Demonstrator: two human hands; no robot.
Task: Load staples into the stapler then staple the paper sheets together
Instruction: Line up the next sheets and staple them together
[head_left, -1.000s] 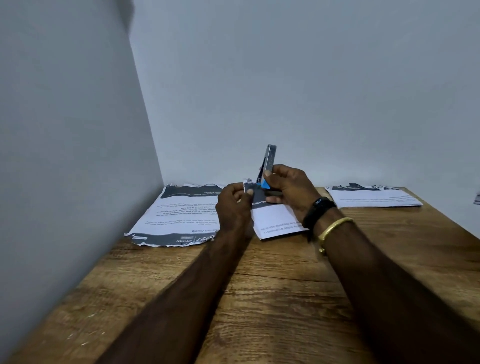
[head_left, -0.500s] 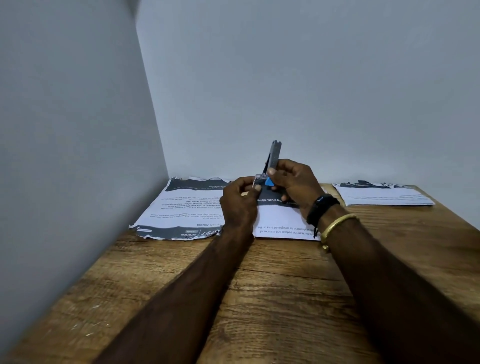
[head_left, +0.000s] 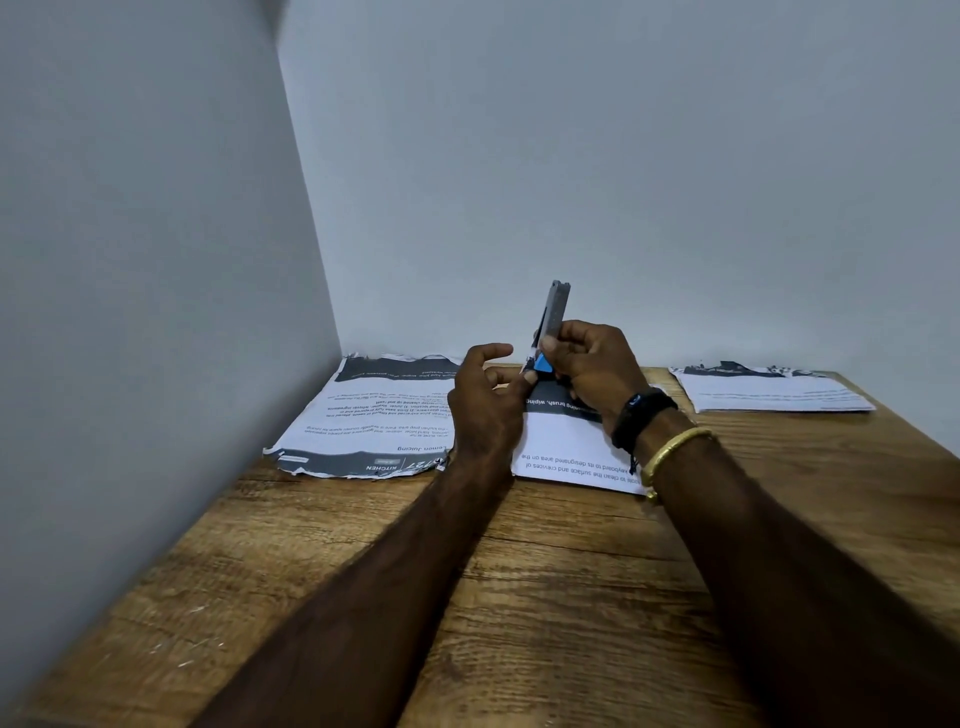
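The small grey metal stapler with a blue plastic part (head_left: 551, 332) stands swung open, its top arm pointing up, above the far middle of the wooden surface (head_left: 571, 597). The right hand (head_left: 592, 371) is closed around its lower part. The left hand (head_left: 485, 402) sits just beside it, index finger lifted, fingertips at the stapler's base; whether it pinches staples cannot be told. Beneath both hands lies a white printed paper sheet with a dark band (head_left: 569, 449). A larger torn-edged printed sheet (head_left: 374, 421) lies toward the far left corner, another stack of printed sheets (head_left: 769, 392) at the far right edge.
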